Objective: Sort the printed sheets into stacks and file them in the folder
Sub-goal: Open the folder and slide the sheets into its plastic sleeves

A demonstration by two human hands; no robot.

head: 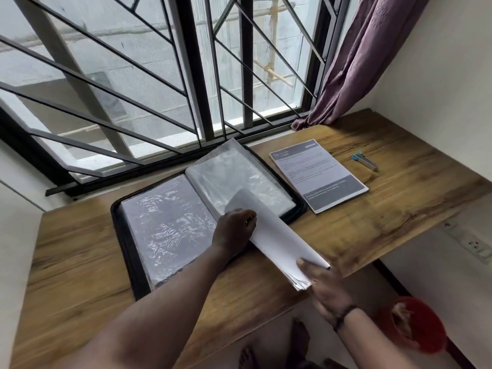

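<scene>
While your left hand (235, 230) curls over the upper part of the bundle of sheets (277, 239), your right hand (323, 282) pinches its lower corner, thumb on top and fingers beneath. You hold that bundle tilted, blank white side up, with its top end over the lower right corner of the folder (202, 209) and its bottom end out past the desk (399, 187) edge. Several thin layers show at the held corner, slightly fanned.

Your folder lies open and flat on the desk by the window, black-edged, both pages showing crinkled clear plastic sleeves that catch the light. Just to its right, apart from it, sits a printed stack (318, 175): white sheets with a dark grey band across the top and another across the bottom, small lines of text between, too fine to read. Further right lies a small metal object with blue ends (364, 161); what it is cannot be told. A purple curtain (354, 65) hangs to the desk's far corner.
</scene>
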